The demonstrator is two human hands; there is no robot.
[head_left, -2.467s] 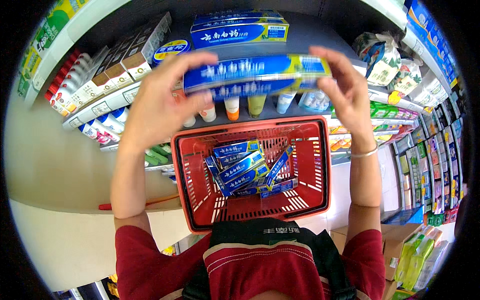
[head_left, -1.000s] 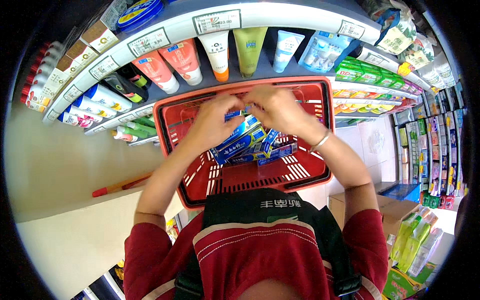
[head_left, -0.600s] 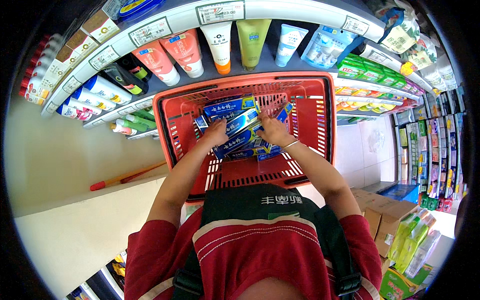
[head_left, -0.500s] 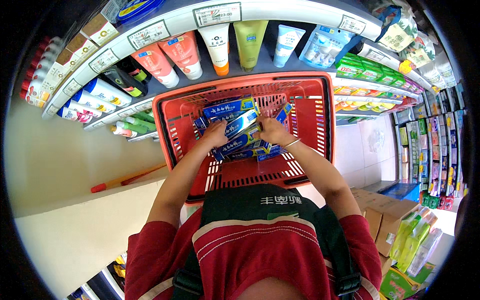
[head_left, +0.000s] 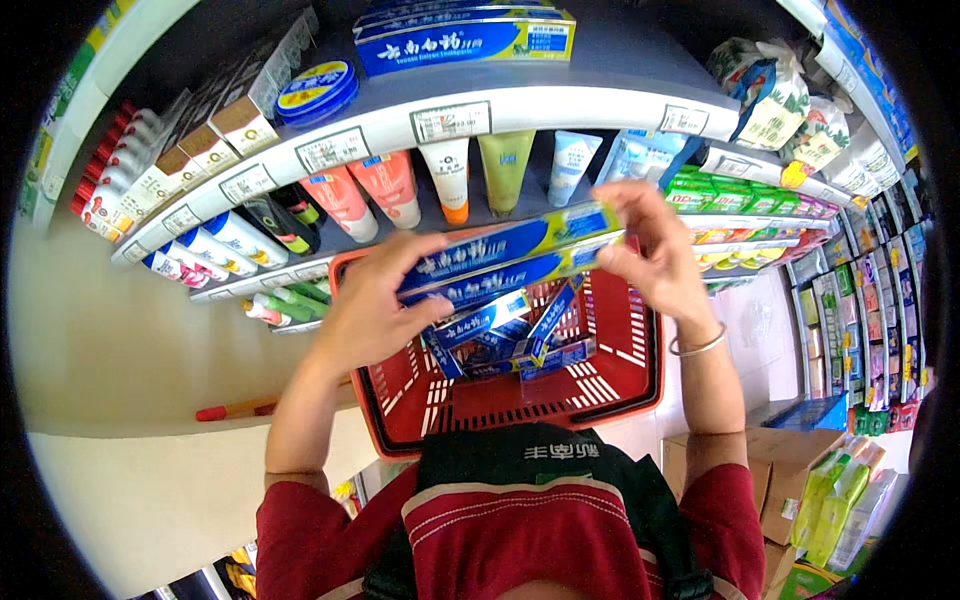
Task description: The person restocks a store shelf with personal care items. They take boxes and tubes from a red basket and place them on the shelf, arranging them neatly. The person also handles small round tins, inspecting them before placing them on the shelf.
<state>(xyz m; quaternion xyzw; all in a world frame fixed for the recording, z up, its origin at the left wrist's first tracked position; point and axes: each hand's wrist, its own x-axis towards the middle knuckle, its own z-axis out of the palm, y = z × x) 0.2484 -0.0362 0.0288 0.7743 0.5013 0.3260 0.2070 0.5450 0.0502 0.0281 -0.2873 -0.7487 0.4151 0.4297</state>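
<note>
Between my two hands, above the basket, are long blue toothpaste boxes, at least two stacked together. My left hand grips their left end, thumb in front and fingers on top. At the right end, my right hand pinches them with curled fingers and thumb. Below, a red plastic shopping basket contains several more blue toothpaste boxes, lying at different angles; the held boxes hide part of them. On the shelf top, a row of matching toothpaste boxes stands beyond my hands.
A round blue tin and brown-and-white cartons sit left of the shelf row. Squeeze tubes line the shelf beneath, behind the basket. Plastic bags are at the right. Cardboard boxes stand at lower right.
My hands have risen out of the basket, bringing toothpaste boxes up with them. The view has shifted so the upper shelf and its toothpaste row now show.
</note>
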